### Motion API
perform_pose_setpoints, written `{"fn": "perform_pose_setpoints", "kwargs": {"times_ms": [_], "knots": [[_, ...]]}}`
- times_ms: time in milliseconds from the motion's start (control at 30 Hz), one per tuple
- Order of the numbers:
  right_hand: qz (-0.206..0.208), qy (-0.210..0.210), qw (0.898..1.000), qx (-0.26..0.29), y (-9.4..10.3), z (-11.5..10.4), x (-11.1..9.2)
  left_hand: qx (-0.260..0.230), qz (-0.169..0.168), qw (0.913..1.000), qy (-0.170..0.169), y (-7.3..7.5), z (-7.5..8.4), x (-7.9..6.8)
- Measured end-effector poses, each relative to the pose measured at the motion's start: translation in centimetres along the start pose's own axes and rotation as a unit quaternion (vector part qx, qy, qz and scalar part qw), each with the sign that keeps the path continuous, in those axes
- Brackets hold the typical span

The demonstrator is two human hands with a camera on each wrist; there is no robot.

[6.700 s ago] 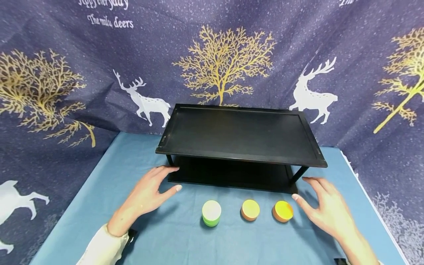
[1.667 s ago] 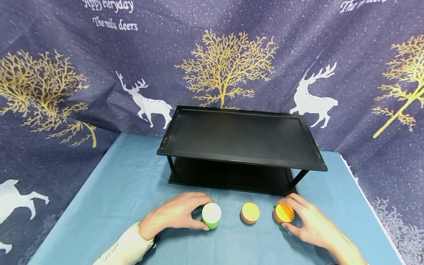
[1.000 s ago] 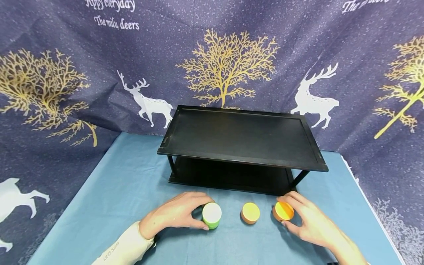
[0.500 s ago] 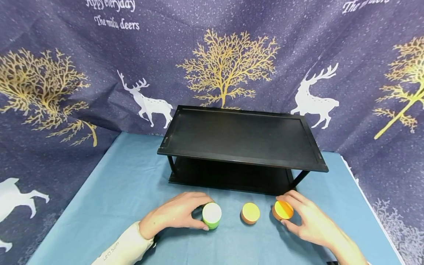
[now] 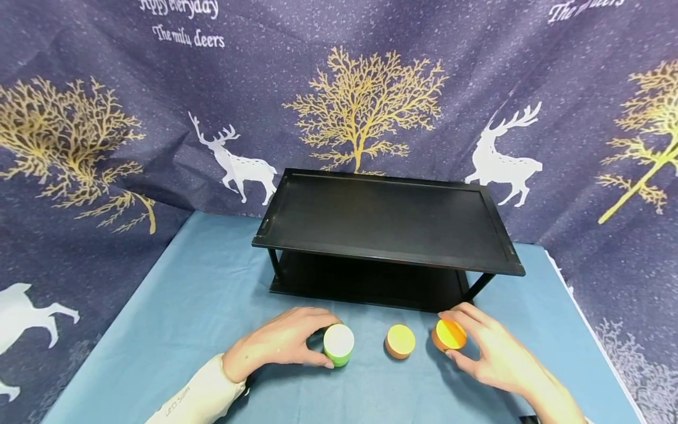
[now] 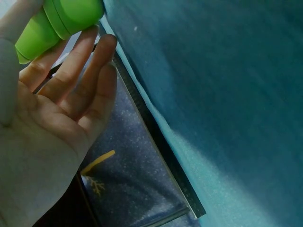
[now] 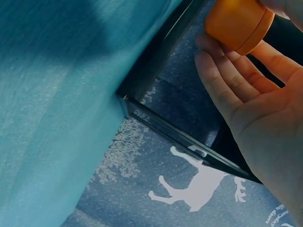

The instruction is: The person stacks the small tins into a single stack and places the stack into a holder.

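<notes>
My left hand [image 5: 288, 340] holds a small round green container with a white top [image 5: 338, 343], thumb on the near side and fingers behind. In the left wrist view a seam runs round the green container [image 6: 64, 16], and the other fingers are loosely bent. At the right, my right hand [image 5: 495, 356] pinches a small round orange container with a yellow-orange top [image 5: 449, 335] between thumb and fingers. The right wrist view shows the orange container [image 7: 239, 26] with a seam near one end. Between the hands a similar orange container with a yellow top [image 5: 400, 341] stands untouched on the cloth.
Behind the containers stands a black two-level shelf [image 5: 386, 218], its lower board [image 5: 365, 282] close to my right fingertips. Blue cloth [image 5: 175, 306] covers the table. A dark blue curtain with deer and trees [image 5: 371, 29] hangs behind and at both sides.
Both hands have come from the shelf's sides to the containers and taken hold of the green one and the right orange one. Lately the right hand and its container have shifted slightly left and shelfward.
</notes>
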State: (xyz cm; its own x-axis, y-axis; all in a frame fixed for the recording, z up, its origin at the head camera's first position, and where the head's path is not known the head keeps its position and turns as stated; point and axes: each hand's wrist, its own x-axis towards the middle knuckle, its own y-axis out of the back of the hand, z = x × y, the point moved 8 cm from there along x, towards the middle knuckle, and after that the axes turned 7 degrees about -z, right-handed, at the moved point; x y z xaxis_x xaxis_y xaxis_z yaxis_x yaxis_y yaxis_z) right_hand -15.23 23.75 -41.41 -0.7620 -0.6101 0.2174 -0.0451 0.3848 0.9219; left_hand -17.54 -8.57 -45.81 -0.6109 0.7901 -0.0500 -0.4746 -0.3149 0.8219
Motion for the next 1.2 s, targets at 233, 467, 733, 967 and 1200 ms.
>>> {"fn": "perform_pose_setpoints", "kwargs": {"times_ms": [233, 467, 733, 967, 1200], "knots": [[0.008, 0.009, 1.0, -0.006, 0.5, -0.6, 0.3, 0.004, -0.003, 1.0, 0.001, 0.0, -0.1, 0.0], [-0.007, -0.011, 1.0, -0.001, 0.4, -0.8, 0.8, 0.002, -0.002, 1.0, -0.003, -0.1, -0.1, 0.1], [-0.001, -0.002, 1.0, 0.006, 0.6, -1.3, 1.1, 0.001, 0.001, 1.0, -0.007, 0.0, 0.0, 0.1], [0.004, 0.005, 1.0, 0.006, 0.9, -1.8, 1.4, 0.005, 0.001, 1.0, -0.005, -0.1, 0.0, 0.0], [-0.004, 0.003, 1.0, 0.003, 1.0, -2.2, 1.7, 0.004, 0.001, 1.0, -0.006, -0.1, 0.0, 0.1]]}}
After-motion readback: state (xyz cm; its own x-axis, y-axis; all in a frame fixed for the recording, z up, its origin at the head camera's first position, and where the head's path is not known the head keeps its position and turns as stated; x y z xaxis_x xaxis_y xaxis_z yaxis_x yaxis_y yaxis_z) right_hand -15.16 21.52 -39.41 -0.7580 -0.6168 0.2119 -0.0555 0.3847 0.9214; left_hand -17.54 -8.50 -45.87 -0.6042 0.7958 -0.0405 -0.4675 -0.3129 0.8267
